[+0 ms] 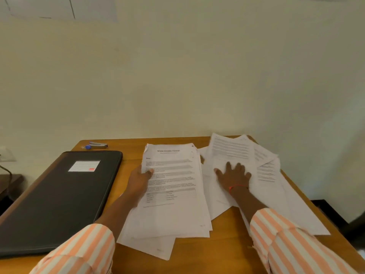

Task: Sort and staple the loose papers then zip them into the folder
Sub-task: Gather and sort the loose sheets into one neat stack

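The left hand (pixel 140 177) pinches the edge of a paper stack (pixel 171 194), thumb on top. The right hand (pixel 234 176) presses flat, fingers spread, on loose sheets (pixel 264 167) beside it. The closed black folder (pixel 59 198) and a stapler (pixel 97 145) lie left of the left hand

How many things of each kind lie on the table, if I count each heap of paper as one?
folder: 1
stapler: 1
heaps of paper: 2, the left heap gripped by the left hand, the right heap under the flat right hand
total: 4

Loose papers (pixel 173 214) sprawl beside closed black folder (pixel 59 204), stapler (pixel 98 145).
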`<state>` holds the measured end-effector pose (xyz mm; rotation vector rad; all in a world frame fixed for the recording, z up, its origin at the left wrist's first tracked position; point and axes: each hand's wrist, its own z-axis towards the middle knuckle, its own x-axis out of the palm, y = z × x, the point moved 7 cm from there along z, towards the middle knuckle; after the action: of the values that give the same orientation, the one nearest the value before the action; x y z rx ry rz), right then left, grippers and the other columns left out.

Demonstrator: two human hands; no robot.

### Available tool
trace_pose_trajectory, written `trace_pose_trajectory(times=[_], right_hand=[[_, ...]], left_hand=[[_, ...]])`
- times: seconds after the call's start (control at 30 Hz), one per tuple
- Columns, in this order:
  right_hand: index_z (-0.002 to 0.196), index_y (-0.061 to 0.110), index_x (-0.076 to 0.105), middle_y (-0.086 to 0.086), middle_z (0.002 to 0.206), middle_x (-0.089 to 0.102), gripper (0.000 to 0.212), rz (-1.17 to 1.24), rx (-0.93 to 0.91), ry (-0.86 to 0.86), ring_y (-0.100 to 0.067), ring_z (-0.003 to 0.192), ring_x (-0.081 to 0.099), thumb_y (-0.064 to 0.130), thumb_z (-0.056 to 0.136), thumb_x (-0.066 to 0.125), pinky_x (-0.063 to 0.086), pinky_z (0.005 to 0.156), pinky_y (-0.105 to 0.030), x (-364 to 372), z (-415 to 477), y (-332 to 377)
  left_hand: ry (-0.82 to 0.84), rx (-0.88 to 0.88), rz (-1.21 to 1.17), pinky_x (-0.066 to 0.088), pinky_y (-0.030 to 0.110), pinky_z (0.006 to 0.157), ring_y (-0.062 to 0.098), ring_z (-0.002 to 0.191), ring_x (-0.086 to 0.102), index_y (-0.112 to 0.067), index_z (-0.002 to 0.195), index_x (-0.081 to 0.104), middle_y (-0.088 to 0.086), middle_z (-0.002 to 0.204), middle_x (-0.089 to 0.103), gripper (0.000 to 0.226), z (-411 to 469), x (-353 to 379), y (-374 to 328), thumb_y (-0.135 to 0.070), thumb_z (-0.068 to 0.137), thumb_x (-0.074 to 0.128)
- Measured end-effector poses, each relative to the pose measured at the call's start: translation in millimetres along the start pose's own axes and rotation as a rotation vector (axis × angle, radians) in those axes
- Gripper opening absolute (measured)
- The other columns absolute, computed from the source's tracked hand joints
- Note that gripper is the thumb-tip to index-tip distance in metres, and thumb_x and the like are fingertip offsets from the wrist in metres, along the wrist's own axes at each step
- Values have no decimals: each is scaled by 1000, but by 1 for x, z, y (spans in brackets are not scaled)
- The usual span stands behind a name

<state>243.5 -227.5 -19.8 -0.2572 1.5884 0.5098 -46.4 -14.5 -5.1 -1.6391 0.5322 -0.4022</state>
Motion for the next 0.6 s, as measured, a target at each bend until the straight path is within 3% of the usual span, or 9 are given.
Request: trace_pose_trajectory(times=[0.1, 0.2, 0.3, 0.4, 0.47, 0.6], right_hand=[[156, 26, 20, -19, 161, 18, 73, -8, -134, -17, -35, 149, 15, 67, 97, 19, 15, 115, -54, 11, -41, 42], [158, 24, 11, -20, 163, 12, 62, -83, -247, -22, -35, 151, 11, 46, 104, 31, 15, 118, -54, 21, -76, 74], [155, 23, 22, -19, 158, 25, 61, -51, -305, -41, -34, 146, 22, 46, 101, 38, 20, 114, -53, 21, -89, 87], [134, 19, 49, -12, 135, 49, 64, 92, -235, -203, -31, 125, 42, 66, 92, 38, 32, 101, -49, -6, -79, 82], [134, 16, 49, -15, 135, 47, 76, 113, -117, -222, -33, 126, 41, 75, 86, 42, 32, 101, -50, -16, -63, 69], [137, 15, 42, -16, 135, 46, 91, 128, 72, -83, -34, 125, 40, 81, 76, 51, 34, 100, -48, -10, -38, 49]], left_hand=[[-80, -20, -78, 62, 48, 79, 28, 93, 76, -22, 117, 68, 2, 105, 78, 16, 2, -9, 0, -24, 104, 58], [-120, -21, -74, 60, 42, 71, 26, 93, 75, -23, 116, 68, 0, 104, 77, 15, 4, -19, 1, -23, 104, 58], [-115, -48, -2, 60, 40, 67, 28, 93, 76, -23, 118, 67, 2, 106, 77, 17, 7, -26, 1, -22, 103, 59], [-133, -55, 95, 57, 35, 62, 24, 85, 73, -25, 106, 64, 1, 98, 74, 13, 6, -30, -4, -14, 103, 57], [-165, -47, 152, 57, 35, 62, 22, 82, 72, -28, 99, 60, -2, 92, 71, 18, 3, -31, -7, -11, 102, 56], [-206, -66, 201, 63, 49, 80, 25, 82, 74, -26, 88, 63, 0, 91, 74, 17, 3, -37, -1, -11, 95, 57]])
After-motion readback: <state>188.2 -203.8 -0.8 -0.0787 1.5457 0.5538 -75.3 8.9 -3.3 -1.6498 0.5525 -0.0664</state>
